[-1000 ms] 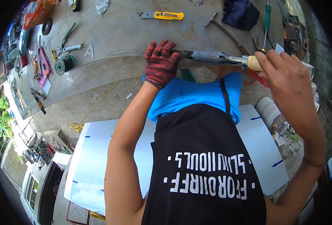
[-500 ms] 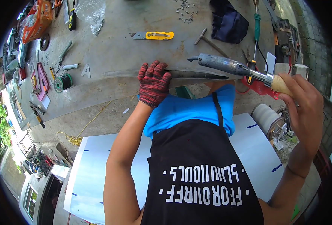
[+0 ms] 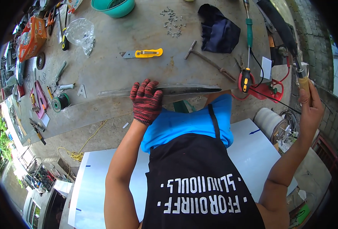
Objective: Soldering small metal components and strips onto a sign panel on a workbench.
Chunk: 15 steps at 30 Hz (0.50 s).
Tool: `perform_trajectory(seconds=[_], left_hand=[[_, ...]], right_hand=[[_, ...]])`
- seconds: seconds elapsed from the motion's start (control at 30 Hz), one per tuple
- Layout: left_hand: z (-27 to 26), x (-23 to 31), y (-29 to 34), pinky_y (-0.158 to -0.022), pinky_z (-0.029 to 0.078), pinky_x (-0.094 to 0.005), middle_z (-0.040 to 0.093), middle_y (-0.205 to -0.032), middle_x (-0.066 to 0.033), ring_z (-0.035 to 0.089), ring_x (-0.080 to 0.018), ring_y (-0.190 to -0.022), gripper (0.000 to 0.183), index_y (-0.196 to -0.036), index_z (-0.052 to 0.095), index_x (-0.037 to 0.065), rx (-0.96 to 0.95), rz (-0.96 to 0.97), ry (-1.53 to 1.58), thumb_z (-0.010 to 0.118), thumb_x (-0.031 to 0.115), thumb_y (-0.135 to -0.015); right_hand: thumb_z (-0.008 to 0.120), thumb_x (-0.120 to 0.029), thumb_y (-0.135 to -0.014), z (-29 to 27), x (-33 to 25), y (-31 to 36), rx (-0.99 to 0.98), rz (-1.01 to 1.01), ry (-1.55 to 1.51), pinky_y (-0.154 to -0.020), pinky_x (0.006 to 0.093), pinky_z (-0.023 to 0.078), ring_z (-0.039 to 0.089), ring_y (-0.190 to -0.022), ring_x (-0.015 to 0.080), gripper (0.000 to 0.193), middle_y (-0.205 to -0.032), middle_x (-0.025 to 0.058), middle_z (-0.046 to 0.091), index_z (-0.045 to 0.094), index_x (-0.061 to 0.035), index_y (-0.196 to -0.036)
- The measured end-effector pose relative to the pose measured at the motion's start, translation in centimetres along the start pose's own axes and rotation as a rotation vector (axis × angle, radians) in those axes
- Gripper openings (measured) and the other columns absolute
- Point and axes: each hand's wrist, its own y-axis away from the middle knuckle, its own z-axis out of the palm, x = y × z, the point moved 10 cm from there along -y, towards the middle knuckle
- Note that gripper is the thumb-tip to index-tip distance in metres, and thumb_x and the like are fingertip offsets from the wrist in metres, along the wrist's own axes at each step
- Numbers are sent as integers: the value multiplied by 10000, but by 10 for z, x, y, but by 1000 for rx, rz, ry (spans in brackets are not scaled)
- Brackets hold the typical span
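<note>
My left hand (image 3: 147, 102), in a red-and-black knit glove, grips a long, thin, curved metal strip (image 3: 188, 90) at the table's near edge. The fingers bend over the strip, which tapers to a dark end on the right. My bare right hand (image 3: 310, 102) is closed round the wooden handle (image 3: 305, 91) of a big soldering iron (image 3: 281, 28). Its thick dark barrel points up and away at the far right, off the table's side. The tip is not clearly visible.
On the metal table (image 3: 111, 72) lie a yellow utility knife (image 3: 148, 53), a T-shaped hammer (image 3: 205, 59), dark cloth (image 3: 219, 32) and small metal bits (image 3: 173, 23). A screwdriver (image 3: 246, 80), red stand (image 3: 270, 92), solder spool (image 3: 60, 102) and green bowl (image 3: 117, 10) stand around them.
My right hand has swung the soldering iron from beside the strip's right end up and outward to the right. My left hand keeps its hold on the strip. The view has shifted slightly.
</note>
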Motion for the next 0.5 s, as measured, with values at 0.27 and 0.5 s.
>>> perform_trajectory(seconds=[0.27, 0.5], left_hand=[[4, -3, 9, -1203, 327, -609, 683, -1318, -42, 573, -332, -1355, 228, -1015, 628, 198, 43, 21, -21, 727, 177, -811], [-1, 4, 2, -1211, 318, -616, 668, -1318, -63, 563, -344, -1355, 227, -1003, 610, 186, 62, 44, -6, 722, 165, -807]], right_hand=[[674, -259, -1095, 69, 79, -73, 166, 113, -437, -726, 246, 537, 640, -789, 78, 368, -1052, 55, 785, 705, -12, -1365], [718, -313, -1049, 161, 117, -119, 143, 163, -437, -629, 289, 522, 672, -676, 104, 364, -883, 38, 767, 743, -3, -1237]])
